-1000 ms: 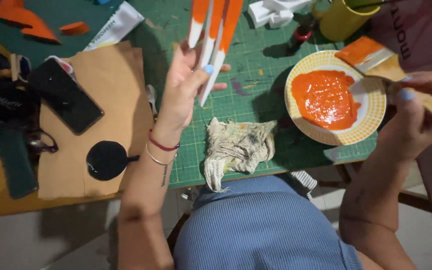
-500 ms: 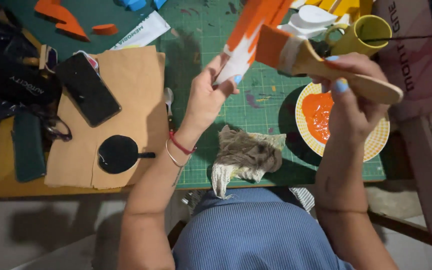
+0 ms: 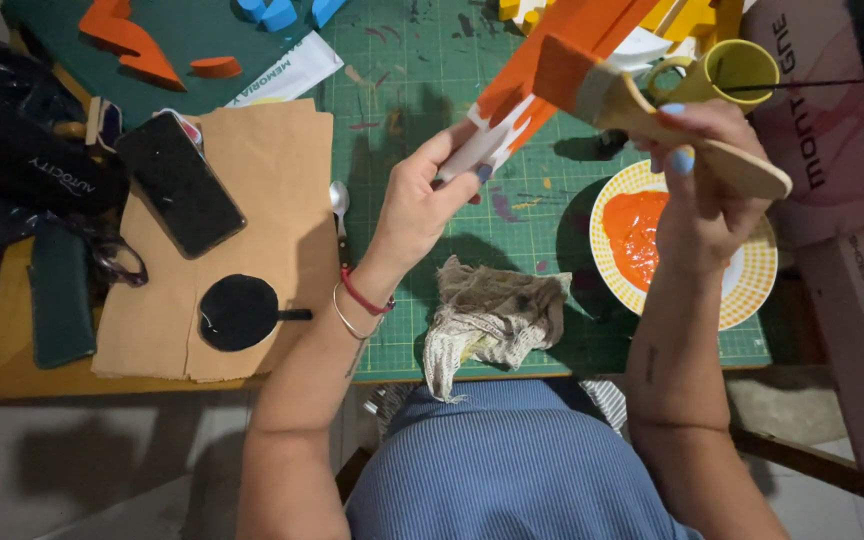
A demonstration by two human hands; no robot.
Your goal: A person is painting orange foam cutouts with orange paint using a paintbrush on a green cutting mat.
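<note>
Foam-like shape [image 3: 542, 75], part white, part wet orange, held above the cutting mat's [image 3: 402, 150] far edge; left hand [image 3: 417, 205] clamped on its unpainted end (light, smudge-prone), right hand [image 3: 707, 190] closed around the brush [image 3: 642, 105].

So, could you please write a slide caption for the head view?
Left hand holds a half-painted piece; right hand brushes on orange paint with a brush.

The right hand [image 3: 702, 190], a second ago out beside the plate [image 3: 752, 290], has been raised above it, and the brush [image 3: 642, 100] has been brought with its orange bristles against the painted piece [image 3: 542, 80], now tilted rightward.
</note>
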